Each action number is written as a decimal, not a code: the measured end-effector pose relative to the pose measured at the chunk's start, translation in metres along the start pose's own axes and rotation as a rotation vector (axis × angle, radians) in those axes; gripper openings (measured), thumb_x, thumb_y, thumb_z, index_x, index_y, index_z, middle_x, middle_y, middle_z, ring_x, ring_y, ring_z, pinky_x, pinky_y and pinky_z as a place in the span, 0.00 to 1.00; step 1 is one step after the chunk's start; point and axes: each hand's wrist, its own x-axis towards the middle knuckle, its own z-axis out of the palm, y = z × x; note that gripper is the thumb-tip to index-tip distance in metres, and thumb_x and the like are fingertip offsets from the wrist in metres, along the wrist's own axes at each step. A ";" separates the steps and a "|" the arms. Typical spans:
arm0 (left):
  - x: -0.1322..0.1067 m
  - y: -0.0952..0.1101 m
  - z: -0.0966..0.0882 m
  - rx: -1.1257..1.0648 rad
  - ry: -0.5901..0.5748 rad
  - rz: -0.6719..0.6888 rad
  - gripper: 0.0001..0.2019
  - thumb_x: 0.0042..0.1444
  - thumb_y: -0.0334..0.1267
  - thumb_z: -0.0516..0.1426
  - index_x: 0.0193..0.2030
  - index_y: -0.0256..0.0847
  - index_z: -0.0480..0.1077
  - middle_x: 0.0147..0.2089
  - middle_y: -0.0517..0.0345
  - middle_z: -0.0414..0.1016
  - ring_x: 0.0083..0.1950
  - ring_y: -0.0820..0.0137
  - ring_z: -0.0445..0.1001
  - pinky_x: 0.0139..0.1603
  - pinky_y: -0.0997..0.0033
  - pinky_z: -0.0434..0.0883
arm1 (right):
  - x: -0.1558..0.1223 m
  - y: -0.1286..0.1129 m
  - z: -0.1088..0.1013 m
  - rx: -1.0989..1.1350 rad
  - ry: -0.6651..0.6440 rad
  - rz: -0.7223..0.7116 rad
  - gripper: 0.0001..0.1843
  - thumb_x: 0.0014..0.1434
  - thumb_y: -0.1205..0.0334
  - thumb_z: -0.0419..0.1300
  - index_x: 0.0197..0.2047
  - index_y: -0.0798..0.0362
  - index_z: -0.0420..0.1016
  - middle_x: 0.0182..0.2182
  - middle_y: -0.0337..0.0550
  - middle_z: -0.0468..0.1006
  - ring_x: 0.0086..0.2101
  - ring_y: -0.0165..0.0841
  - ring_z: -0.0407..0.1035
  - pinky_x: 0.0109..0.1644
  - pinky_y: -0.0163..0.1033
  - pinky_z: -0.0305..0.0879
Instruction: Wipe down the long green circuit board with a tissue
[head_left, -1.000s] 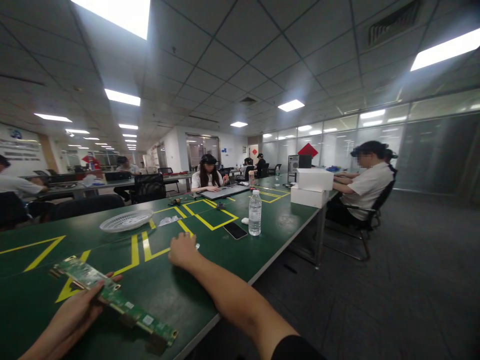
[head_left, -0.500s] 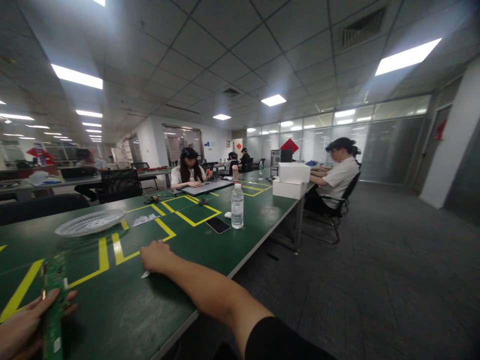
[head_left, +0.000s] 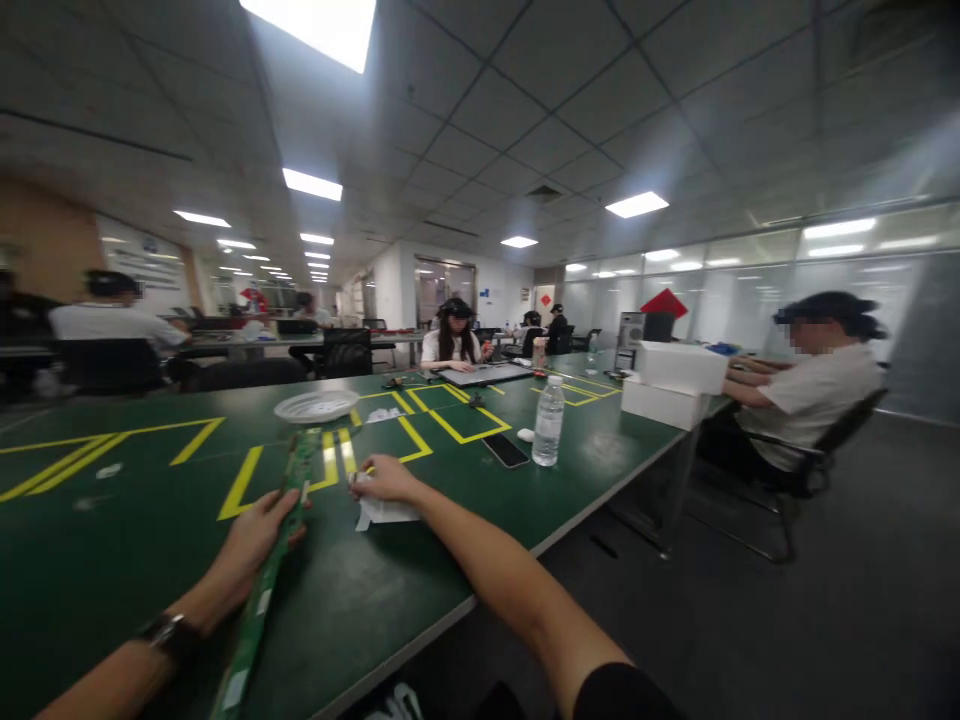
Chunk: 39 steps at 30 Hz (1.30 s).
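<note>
While circuit board point(head_left: 266, 590) in left fingers point(head_left: 282, 504), clear liquid point(head_left: 546, 452) in upright bottle point(head_left: 550, 412).

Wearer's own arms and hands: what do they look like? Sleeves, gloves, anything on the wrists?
No gloves; the fingers on both hands are bare. The left hand has a dark wristband with a shiny, metal-looking part at the wrist; its details are too blurred to read. The right hand shows nothing on the wrist, and that arm's black sleeve ends above the elbow. Left sleeve isn't in view.
</note>
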 end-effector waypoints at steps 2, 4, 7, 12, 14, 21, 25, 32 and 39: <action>0.022 0.004 0.006 -0.070 -0.109 0.057 0.16 0.49 0.45 0.61 0.39 0.37 0.67 0.20 0.67 0.67 0.18 0.76 0.67 0.18 0.78 0.65 | -0.002 -0.009 0.003 0.315 -0.114 -0.058 0.18 0.51 0.59 0.62 0.46 0.55 0.71 0.31 0.40 0.77 0.26 0.29 0.69 0.27 0.30 0.63; 0.035 0.006 0.006 -0.100 -0.131 0.118 0.16 0.45 0.45 0.63 0.37 0.37 0.67 0.19 0.67 0.66 0.16 0.76 0.66 0.15 0.79 0.63 | -0.003 -0.014 0.007 0.529 -0.203 -0.059 0.13 0.52 0.61 0.60 0.41 0.57 0.72 0.28 0.39 0.76 0.22 0.25 0.66 0.24 0.28 0.60; 0.035 0.005 0.004 -0.152 -0.156 0.140 0.15 0.46 0.43 0.62 0.36 0.37 0.66 0.18 0.67 0.66 0.15 0.76 0.66 0.14 0.80 0.62 | -0.003 -0.014 0.014 0.649 -0.284 -0.046 0.05 0.50 0.64 0.61 0.31 0.57 0.72 0.23 0.37 0.74 0.20 0.23 0.63 0.23 0.28 0.58; 0.023 0.007 0.009 -0.202 -0.190 0.074 0.11 0.50 0.41 0.60 0.33 0.38 0.63 0.16 0.69 0.64 0.12 0.77 0.63 0.12 0.81 0.59 | 0.002 -0.010 0.025 0.766 -0.303 -0.002 0.04 0.52 0.65 0.59 0.28 0.56 0.71 0.20 0.35 0.72 0.19 0.24 0.62 0.23 0.28 0.58; 0.021 0.009 0.012 -0.213 -0.205 0.059 0.10 0.52 0.41 0.58 0.33 0.38 0.62 0.15 0.69 0.63 0.12 0.77 0.63 0.11 0.81 0.58 | 0.004 -0.011 0.027 0.813 -0.287 -0.009 0.07 0.54 0.62 0.59 0.28 0.57 0.70 0.19 0.35 0.71 0.19 0.24 0.62 0.24 0.29 0.58; 0.021 0.005 0.012 -0.209 -0.290 0.103 0.12 0.54 0.43 0.58 0.37 0.37 0.63 0.20 0.65 0.68 0.13 0.79 0.64 0.11 0.82 0.58 | -0.002 -0.017 0.024 0.901 -0.260 -0.055 0.12 0.53 0.56 0.62 0.31 0.58 0.70 0.21 0.37 0.74 0.18 0.23 0.61 0.22 0.29 0.54; 0.027 -0.001 0.011 -0.219 -0.367 0.106 0.16 0.52 0.46 0.59 0.41 0.37 0.64 0.26 0.59 0.73 0.15 0.78 0.67 0.12 0.82 0.59 | -0.002 -0.017 0.026 0.874 -0.278 -0.054 0.14 0.51 0.54 0.63 0.30 0.58 0.71 0.21 0.37 0.75 0.19 0.23 0.62 0.23 0.29 0.55; 0.031 -0.002 0.010 -0.233 -0.354 0.094 0.16 0.52 0.47 0.59 0.39 0.36 0.64 0.25 0.59 0.73 0.15 0.78 0.66 0.13 0.81 0.58 | -0.002 -0.018 0.024 0.832 -0.263 -0.065 0.15 0.50 0.52 0.63 0.30 0.57 0.71 0.21 0.37 0.74 0.18 0.23 0.62 0.22 0.29 0.53; 0.030 0.001 0.009 -0.248 -0.308 0.089 0.16 0.51 0.46 0.59 0.38 0.39 0.60 0.21 0.66 0.67 0.14 0.78 0.65 0.13 0.81 0.58 | -0.004 -0.019 0.022 0.839 -0.267 -0.077 0.14 0.51 0.53 0.62 0.31 0.58 0.72 0.21 0.40 0.75 0.18 0.24 0.62 0.22 0.30 0.54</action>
